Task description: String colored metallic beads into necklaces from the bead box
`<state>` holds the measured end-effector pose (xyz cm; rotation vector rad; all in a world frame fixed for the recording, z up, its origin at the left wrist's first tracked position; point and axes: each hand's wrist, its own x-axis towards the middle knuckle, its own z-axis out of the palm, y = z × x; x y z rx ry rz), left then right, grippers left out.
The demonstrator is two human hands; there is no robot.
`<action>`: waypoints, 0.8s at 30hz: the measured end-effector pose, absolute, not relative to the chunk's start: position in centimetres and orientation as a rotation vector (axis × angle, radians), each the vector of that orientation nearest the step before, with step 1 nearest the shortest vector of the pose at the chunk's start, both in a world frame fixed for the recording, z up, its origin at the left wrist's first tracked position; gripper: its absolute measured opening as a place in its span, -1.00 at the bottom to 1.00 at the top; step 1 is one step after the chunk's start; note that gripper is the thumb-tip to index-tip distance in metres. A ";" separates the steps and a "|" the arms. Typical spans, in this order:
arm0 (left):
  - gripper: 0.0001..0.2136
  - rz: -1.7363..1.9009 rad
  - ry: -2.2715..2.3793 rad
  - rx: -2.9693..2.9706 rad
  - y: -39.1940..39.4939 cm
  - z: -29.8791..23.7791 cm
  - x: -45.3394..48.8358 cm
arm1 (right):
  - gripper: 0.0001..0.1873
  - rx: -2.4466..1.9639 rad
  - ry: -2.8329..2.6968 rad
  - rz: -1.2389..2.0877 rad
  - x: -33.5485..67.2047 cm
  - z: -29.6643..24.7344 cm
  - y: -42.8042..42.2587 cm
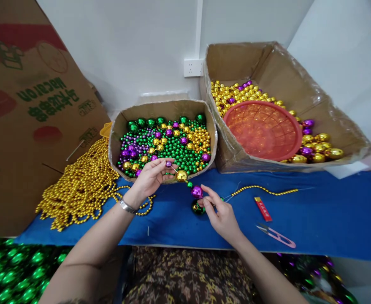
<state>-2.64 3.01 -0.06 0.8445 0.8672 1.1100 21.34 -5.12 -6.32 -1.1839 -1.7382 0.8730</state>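
My left hand (150, 177), with a metal band at the wrist, pinches a small purple bead (168, 164) above the front rim of the middle box. A thin needle or wire runs from it to a large gold bead (182, 176). Below that, a small green bead (189, 185), a large purple bead (197, 192) and a dark green bead (198, 207) follow on one strand. My right hand (221, 215) closes its thumb and fingers on the strand beside the large purple bead. Thread and a string of small gold beads (264, 188) lie to its right.
A cardboard box (114, 145) of mixed beads stands ahead. At right, a larger box (218, 147) holds gold and purple beads and a red basket (263, 105). Gold bead strings (80, 181) pile up left. Pink thread snips (277, 235) and a red packet (263, 209) lie right.
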 end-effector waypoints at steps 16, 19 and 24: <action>-0.84 1.170 1.080 1.311 0.5 0.1 -1.3 | -0.43 -1.267 -1.959 0.723 19.8 -8.6 -4.9; -0.88 1.217 1.136 1.474 -0.1 0.8 -0.9 | -0.42 -1.284 -2.040 0.668 20.4 -8.5 -4.5; -0.89 1.310 1.155 1.705 -0.8 2.7 -0.3 | -0.58 -1.224 -1.977 0.609 21.0 -4.8 -3.4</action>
